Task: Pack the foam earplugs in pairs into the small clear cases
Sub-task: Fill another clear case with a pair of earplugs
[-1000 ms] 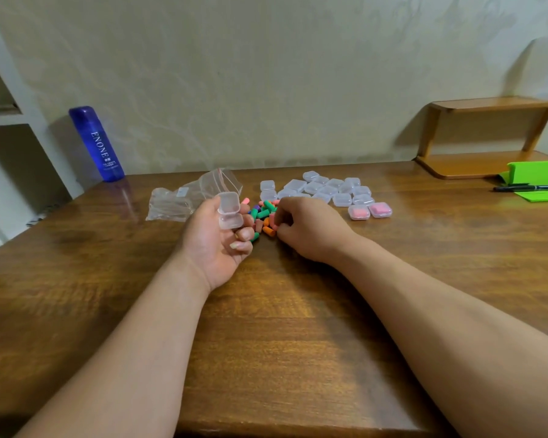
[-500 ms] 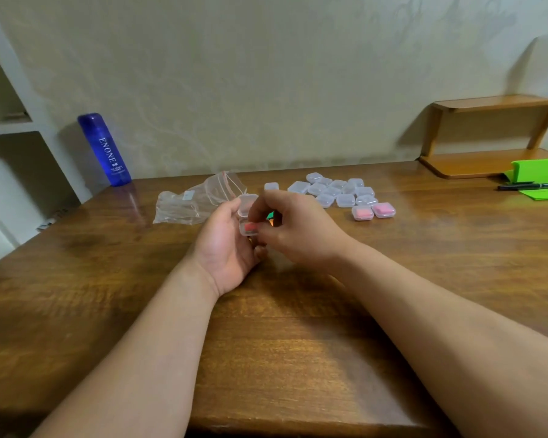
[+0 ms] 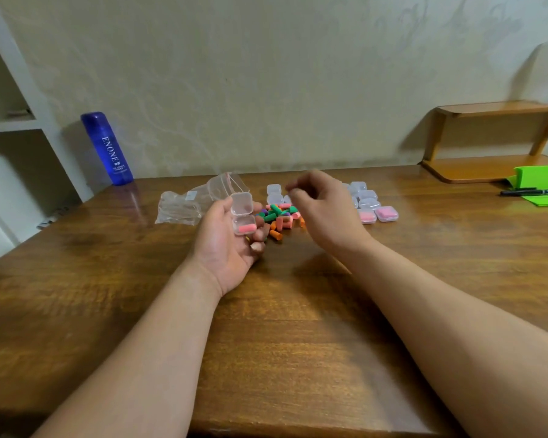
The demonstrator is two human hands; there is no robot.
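My left hand (image 3: 227, 245) lies palm up on the wooden table and holds a small clear case (image 3: 243, 216) with its lid swung open. One pink earplug (image 3: 246, 228) lies in the case's lower half. A pile of loose foam earplugs (image 3: 279, 218) in green, orange, pink and purple sits just right of that hand. My right hand (image 3: 321, 210) hovers above the pile, blurred, fingers loosely curled with nothing visible in them. Behind it lie several empty clear cases (image 3: 366, 196), and two closed cases with pink earplugs (image 3: 377, 214) sit at the right end.
A crumpled clear plastic bag (image 3: 196, 202) lies left of the held case. A blue bottle (image 3: 107, 148) stands at the back left by a white shelf. A wooden shelf (image 3: 491, 137), a green folder (image 3: 541, 184) and a black pen (image 3: 532, 192) are at the back right.
My right hand brought a pink earplug from the pile to the open case, left it inside, and has lifted away over the pile. My left hand still holds the case.
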